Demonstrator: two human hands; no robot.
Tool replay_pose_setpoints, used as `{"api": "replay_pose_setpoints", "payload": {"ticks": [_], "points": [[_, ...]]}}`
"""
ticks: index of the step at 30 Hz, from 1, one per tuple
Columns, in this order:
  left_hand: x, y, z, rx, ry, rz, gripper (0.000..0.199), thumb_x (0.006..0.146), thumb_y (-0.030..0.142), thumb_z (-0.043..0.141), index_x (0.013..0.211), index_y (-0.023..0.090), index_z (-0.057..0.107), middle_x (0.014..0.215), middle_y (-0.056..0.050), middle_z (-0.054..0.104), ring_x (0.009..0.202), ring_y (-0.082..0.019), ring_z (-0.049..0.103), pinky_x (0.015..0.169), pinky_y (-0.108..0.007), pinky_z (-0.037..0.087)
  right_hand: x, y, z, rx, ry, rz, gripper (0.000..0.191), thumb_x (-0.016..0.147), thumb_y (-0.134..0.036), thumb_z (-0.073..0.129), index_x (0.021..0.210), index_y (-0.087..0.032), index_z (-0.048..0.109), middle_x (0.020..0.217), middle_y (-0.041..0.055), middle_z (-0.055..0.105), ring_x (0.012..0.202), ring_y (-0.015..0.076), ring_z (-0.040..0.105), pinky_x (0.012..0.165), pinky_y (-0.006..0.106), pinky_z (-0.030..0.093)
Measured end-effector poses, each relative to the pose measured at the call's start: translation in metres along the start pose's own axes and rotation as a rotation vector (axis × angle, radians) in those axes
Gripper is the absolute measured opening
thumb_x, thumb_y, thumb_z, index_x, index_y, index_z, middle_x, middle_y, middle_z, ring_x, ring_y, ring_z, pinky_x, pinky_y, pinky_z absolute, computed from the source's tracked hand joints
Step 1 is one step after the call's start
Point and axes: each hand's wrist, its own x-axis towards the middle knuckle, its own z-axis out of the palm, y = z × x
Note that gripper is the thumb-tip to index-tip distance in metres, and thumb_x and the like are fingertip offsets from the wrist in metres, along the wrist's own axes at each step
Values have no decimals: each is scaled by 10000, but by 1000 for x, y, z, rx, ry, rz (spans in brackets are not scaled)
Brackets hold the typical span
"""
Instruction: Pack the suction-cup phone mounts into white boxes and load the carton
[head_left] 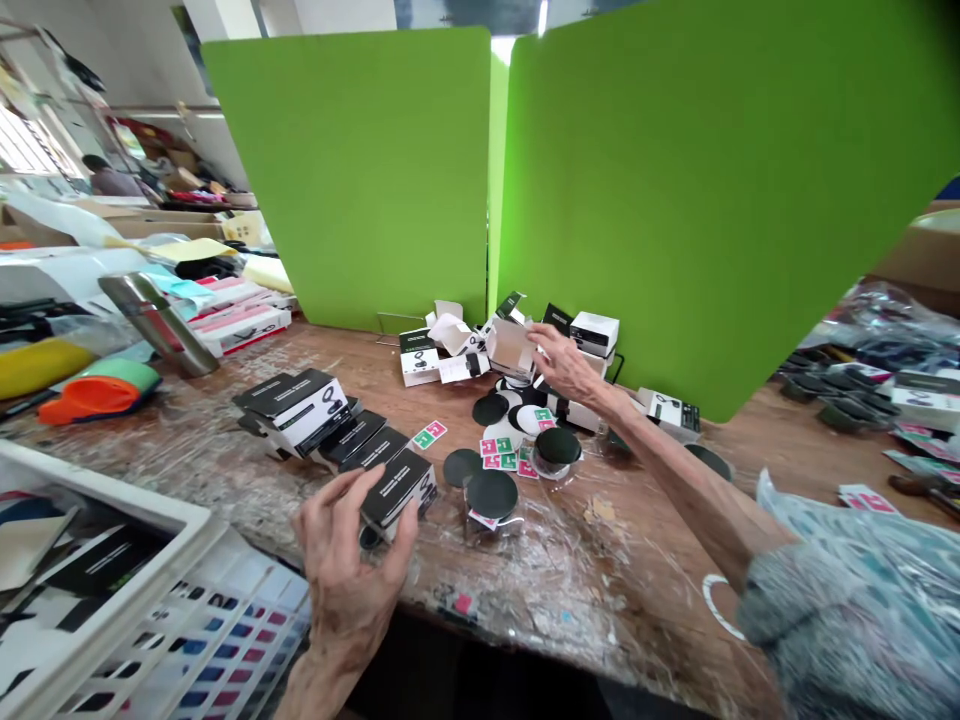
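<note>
My left hand (352, 540) is at the near edge of the table, its fingers apart around the near end of a small black-and-white box (399, 487). That box ends a row of similar boxes (296, 405). My right hand (562, 360) reaches to the back, its fingertips at an open carton (511, 347) in a pile of boxes; whether they grip it is unclear. Between the hands lie black discs (491, 493), a disc in clear wrap (557, 447) and pink and green cards (501, 453).
Green panels (360, 180) stand behind the table (600, 560). A white basket (187, 520) with boxes is at the near left. A steel flask (161, 325) leans at the left. Plastic bags (847, 570) lie at the right. A person (112, 178) is far back left.
</note>
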Motion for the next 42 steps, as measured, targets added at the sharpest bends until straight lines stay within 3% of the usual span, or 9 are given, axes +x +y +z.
{"api": "replay_pose_setpoints", "payload": {"ticks": [6,10,15,18,23,26,30,36,42], "points": [[60,63,19,-390,-195,-123,545,832,380,643,1316,191,482,1309,-101,519,1223,-237,480,1044,-398,413,-63,-68,-94,439,82,102,284,963,-326,425,1119,-218,636,1290,57,533,1147,207,537,965,412,471],[57,89,29,-746,-469,-359,641,854,450,596,1398,203,364,1359,-112,504,1197,-236,528,949,-347,493,-113,-112,-111,666,32,146,258,977,-324,427,1075,-238,650,1247,34,559,1146,180,544,976,362,471],[4,93,11,-667,-545,-471,450,926,406,490,1334,226,430,1276,-88,559,1140,-220,560,984,-369,465,-162,-148,-69,720,123,468,257,888,-327,567,1110,-211,510,1151,74,586,1001,187,602,815,341,536],[-31,87,-7,-443,-511,-350,463,929,377,479,1359,221,412,1304,-105,521,1208,-241,501,1048,-423,404,-184,-171,-31,731,50,603,486,771,-318,685,1173,-210,432,984,41,612,827,172,617,735,328,539],[-67,64,-32,-290,-520,-360,466,940,372,445,1381,229,401,1333,-103,510,1235,-242,490,1029,-411,427,-200,-190,2,906,-90,679,441,787,-179,548,1198,-221,393,862,-3,609,755,155,625,692,301,528],[-73,49,-43,-220,-489,-445,453,952,389,410,1373,223,420,1333,-103,517,1231,-241,503,990,-383,459,-197,-195,4,998,-173,712,437,797,-245,593,1179,-209,384,839,-11,602,718,149,622,681,305,524],[-73,46,-48,-175,-445,-371,476,958,362,397,1405,198,387,1319,-123,513,1209,-241,504,992,-385,445,-188,-208,15,898,-210,710,717,684,-360,752,1255,-192,352,875,10,603,747,179,612,698,344,517],[-72,48,-46,-134,-426,-251,496,941,338,456,1413,199,389,1230,-123,552,1122,-237,529,981,-398,429,-191,-218,32,884,-197,736,704,717,-180,602,1338,-171,269,801,-18,594,691,164,614,665,318,516],[-70,24,-56,-317,-434,-700,491,941,471,405,1343,206,497,1291,-90,570,1182,-236,532,1010,-341,433,-181,-184,18,972,-246,644,309,903,-348,458,1182,-216,459,847,21,645,751,180,647,720,344,535]]}}
